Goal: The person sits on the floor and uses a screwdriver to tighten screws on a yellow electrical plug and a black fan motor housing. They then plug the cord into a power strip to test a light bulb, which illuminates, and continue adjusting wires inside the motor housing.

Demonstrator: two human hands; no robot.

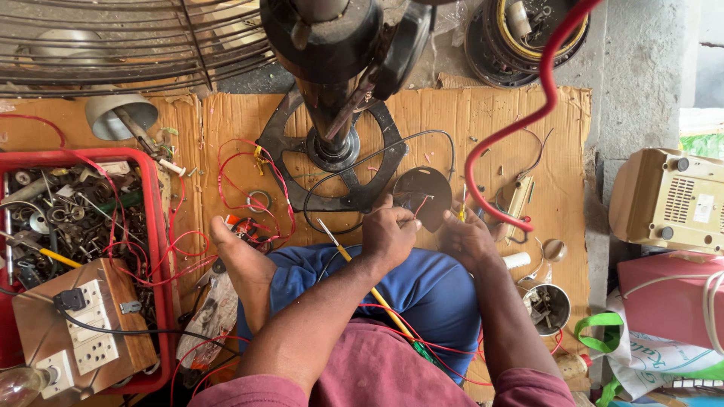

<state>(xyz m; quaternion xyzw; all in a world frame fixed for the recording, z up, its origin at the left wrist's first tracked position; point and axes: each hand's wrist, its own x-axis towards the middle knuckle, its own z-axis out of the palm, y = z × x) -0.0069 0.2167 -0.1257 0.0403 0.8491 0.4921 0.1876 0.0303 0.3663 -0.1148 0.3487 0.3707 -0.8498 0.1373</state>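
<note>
Cardboard sheet point(483, 120): brown, spread flat over the floor, carrying most of the work; scraps of wire and small bits lie scattered on it.
Fan guard point(113, 38): wire grille at the top left, lying partly over the cardboard's far edge.
Red crate point(154, 249): at the left, filled with screws, washers and loose metal parts; a wooden switchboard point(83, 324) with white sockets rests on its near end, a clear bulb point(19, 384) beside it.
Fan stand point(332, 75): black column rising toward the camera from a round spoked base point(302, 143) on the cardboard, straight ahead of the person.
Red hose point(513, 128): thick, curving down from the top right and looping back just beyond the right hand.
Cream box point(667, 200): an appliance casing with vents and knobs at the right edge, a pink case point(664, 298) next to it.
Person: seated on the floor, blue-clad knee under the hands, bare foot point(241, 260) near the crate.
Dark oval plate point(422, 196): held up between both hands, just in front of the fan base, with thin red and black wires running to it.
Left hand point(388, 234): fingers curled shut on the plate's near edge and its wires.
Right hand point(467, 237): fingers closed at the plate's right side; what they pinch I cannot tell exactly, though a small yellow-handled tool point(462, 211) stands up just beside them.
Yellow screwdriver point(362, 275): lying across the lap under the left forearm, tip pointing toward the fan base.
Tin cup point(547, 307): by the right forearm, holding small hardware.
</note>
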